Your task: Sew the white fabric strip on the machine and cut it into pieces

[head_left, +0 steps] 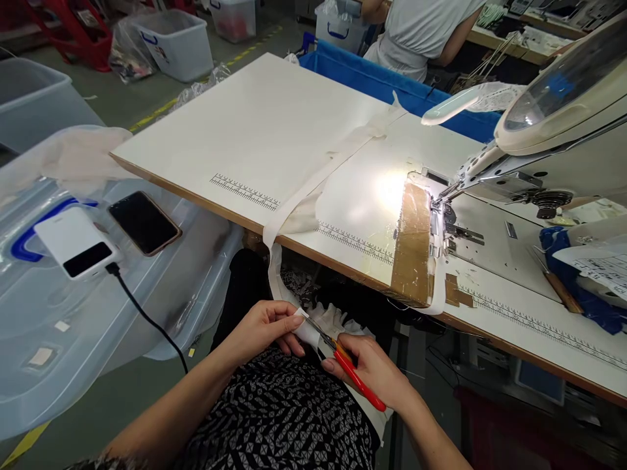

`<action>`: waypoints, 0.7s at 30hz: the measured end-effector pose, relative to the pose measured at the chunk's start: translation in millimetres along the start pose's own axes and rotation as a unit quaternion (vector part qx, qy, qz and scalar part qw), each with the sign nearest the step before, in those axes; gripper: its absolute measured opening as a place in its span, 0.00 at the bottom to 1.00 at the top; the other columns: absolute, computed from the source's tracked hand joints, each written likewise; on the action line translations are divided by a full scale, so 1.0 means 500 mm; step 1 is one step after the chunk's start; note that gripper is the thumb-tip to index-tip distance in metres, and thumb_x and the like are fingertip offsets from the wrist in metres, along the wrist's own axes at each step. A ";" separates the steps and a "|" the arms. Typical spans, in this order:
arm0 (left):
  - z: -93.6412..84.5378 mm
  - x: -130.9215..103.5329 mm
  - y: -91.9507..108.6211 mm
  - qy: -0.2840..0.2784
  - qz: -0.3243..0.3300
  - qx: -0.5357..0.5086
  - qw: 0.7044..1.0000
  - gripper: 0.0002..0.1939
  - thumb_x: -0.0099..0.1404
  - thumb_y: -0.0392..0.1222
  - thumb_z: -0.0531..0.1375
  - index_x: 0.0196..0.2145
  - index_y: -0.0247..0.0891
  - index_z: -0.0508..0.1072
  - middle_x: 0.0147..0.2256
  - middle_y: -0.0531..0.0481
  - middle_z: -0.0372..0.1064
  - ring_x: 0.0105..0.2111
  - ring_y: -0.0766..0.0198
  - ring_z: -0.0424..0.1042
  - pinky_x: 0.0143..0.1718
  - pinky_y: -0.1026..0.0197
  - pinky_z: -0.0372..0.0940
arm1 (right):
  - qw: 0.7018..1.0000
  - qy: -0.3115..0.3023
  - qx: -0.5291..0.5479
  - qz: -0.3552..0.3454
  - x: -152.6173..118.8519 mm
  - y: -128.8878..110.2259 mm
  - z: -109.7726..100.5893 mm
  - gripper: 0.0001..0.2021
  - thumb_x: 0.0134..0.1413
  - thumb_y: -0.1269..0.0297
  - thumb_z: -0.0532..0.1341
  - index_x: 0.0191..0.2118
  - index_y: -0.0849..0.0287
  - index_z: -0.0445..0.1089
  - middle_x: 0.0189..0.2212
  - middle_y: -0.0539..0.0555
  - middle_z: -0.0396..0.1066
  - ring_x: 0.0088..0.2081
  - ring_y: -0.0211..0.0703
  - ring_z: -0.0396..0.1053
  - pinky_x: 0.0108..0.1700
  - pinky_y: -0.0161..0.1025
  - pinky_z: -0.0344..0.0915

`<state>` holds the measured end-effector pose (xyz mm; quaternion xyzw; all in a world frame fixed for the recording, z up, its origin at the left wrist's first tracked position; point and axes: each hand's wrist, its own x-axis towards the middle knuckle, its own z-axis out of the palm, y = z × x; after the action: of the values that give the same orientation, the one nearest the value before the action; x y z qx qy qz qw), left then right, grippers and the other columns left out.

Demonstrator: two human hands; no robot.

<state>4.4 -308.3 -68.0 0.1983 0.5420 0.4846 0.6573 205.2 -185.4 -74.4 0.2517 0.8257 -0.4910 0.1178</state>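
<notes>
Here we are on my head feed, and it all hangs on a very small gap: the tips of the red-handled scissors (360,382) sit right beside the fingertips of my left hand (274,329), up against the white cloth (308,334). That left hand is pinched on the cloth, so it's the nearer one; my right hand (369,372) is wrapped around the handles, down at four o'clock from it. The scissors' long axis runs from ten at the tips to four at the handle ends. (Whether the blades have closed on the cloth, I cannot tell from here.)

Now up to the pale strip (294,202): it hangs over the edge of the table (235,117) at eleven from my hands, dropping behind the left one, and on the tabletop it stretches away toward one. The table is white and smooth, ruler markings along its near edge, with the sewing machine (539,163) brightly lit at between one and two.

Out in the room, a phone (145,223) lies on a plastic lid at ten, and a person in a pale top (426,32) sits beyond the blue bin (416,98) at one.
</notes>
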 end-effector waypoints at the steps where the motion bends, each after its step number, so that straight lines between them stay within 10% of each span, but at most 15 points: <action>1: -0.001 0.000 -0.001 -0.002 0.001 -0.003 1.000 0.22 0.59 0.58 0.64 0.29 0.32 0.71 0.23 0.46 0.75 0.25 0.60 0.77 0.26 0.66 0.66 | 1.000 0.006 -0.001 -0.002 0.000 0.000 0.002 0.27 0.57 0.40 0.57 0.23 0.55 0.49 0.19 0.43 0.50 0.21 0.33 0.47 0.23 0.34 0.44; 21: -0.005 -0.011 0.007 -0.017 -0.010 0.017 1.000 0.22 0.58 0.58 0.63 0.28 0.33 0.71 0.23 0.45 0.75 0.25 0.60 0.77 0.25 0.66 0.66 | 0.991 0.058 -0.122 -0.017 0.010 -0.019 0.003 0.25 0.58 0.41 0.55 0.23 0.54 0.48 0.19 0.46 0.56 0.20 0.36 0.52 0.24 0.35 0.45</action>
<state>1.3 -312.0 -63.4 0.2126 0.5411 0.4655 0.6673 195.8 -188.9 -70.2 0.2489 0.8891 -0.3732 0.0912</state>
